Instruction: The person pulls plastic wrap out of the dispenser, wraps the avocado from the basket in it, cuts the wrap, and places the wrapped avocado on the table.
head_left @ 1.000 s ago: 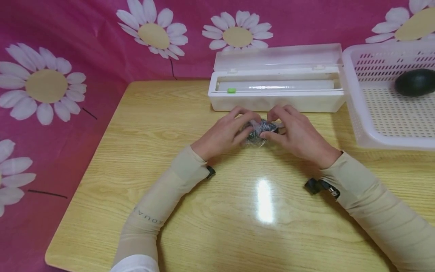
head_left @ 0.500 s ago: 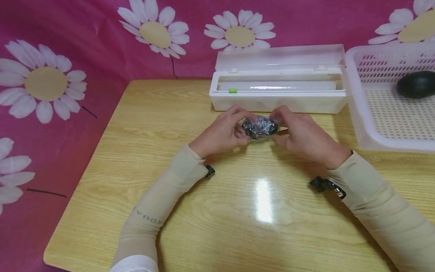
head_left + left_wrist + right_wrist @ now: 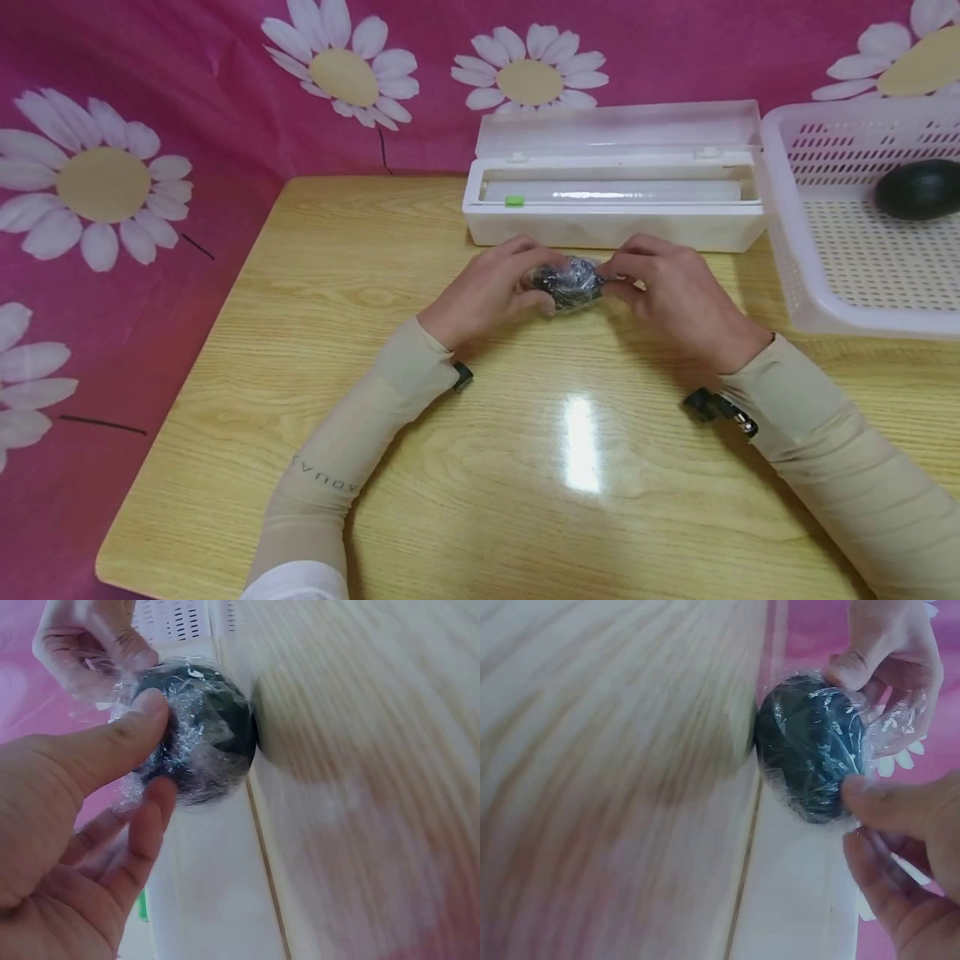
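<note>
A dark green avocado [image 3: 576,287], covered in crinkled cling film [image 3: 838,742], stands on the table just in front of the white box. My left hand [image 3: 491,287] holds its left end, thumb and fingertips pressing on the film. At the other end, my right hand [image 3: 671,296] pinches a gathered bit of film between thumb and index finger. Loose film bulges by the left hand [image 3: 900,664] in the right wrist view. The left wrist view shows the avocado [image 3: 217,731] with its lower side touching the wood. The wrapped avocado's far side is hidden.
Behind the hands, a long white box [image 3: 615,227] has its lid raised, with a roll of cling film [image 3: 607,190] inside and a green slider [image 3: 514,201] on its edge. A white basket [image 3: 806,287] at the right holds another dark avocado [image 3: 918,190].
The right hand has gone from bent fingers over the avocado, through a looser hold at its right end, to pinching film there. The avocado has turned slightly; the left hand keeps hold.
</note>
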### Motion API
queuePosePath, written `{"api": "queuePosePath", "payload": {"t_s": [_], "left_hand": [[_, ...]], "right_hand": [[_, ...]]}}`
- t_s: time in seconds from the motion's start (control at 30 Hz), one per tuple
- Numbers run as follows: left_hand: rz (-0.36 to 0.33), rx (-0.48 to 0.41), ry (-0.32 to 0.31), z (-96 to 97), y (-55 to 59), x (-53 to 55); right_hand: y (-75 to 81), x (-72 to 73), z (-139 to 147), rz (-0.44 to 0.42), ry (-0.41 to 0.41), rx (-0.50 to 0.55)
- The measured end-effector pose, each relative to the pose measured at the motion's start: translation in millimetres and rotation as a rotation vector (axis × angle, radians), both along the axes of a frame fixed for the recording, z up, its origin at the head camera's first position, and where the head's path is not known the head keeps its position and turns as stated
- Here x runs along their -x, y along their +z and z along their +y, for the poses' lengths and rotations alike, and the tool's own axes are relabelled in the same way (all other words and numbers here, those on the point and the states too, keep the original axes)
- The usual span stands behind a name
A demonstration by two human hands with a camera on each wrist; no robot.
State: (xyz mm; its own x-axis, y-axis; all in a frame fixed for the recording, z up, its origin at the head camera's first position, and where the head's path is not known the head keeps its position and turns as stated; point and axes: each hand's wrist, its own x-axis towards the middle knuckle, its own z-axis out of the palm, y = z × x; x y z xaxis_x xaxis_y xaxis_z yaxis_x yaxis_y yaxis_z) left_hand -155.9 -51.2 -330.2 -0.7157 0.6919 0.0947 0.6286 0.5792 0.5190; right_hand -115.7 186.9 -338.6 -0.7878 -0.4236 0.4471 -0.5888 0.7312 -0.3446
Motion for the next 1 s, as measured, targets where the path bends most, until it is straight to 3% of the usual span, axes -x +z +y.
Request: {"api": "queuePosePath", "payload": {"t_s": [0.33, 0.47, 0.73, 1.0], "left_hand": [[0.130, -0.006, -0.077, 0.3, -6.9, 4.7], [0.150, -0.017, -0.074, 1.3, -7.0, 6.0], [0.098, -0.076, -0.032, 7.3, -5.3, 5.6], [0.027, -0.058, -0.090, 6.4, -1.1, 5.7]], "right_hand": [[-5.5, 3.1, 2.8, -0.057, 0.074, -0.013], [-6.8, 3.5, 4.2, -0.076, 0.101, -0.029], [-7.0, 2.9, -1.1, -0.086, 0.073, -0.043], [-10.0, 6.5, -2.0, -0.033, 0.093, -0.007]]}}
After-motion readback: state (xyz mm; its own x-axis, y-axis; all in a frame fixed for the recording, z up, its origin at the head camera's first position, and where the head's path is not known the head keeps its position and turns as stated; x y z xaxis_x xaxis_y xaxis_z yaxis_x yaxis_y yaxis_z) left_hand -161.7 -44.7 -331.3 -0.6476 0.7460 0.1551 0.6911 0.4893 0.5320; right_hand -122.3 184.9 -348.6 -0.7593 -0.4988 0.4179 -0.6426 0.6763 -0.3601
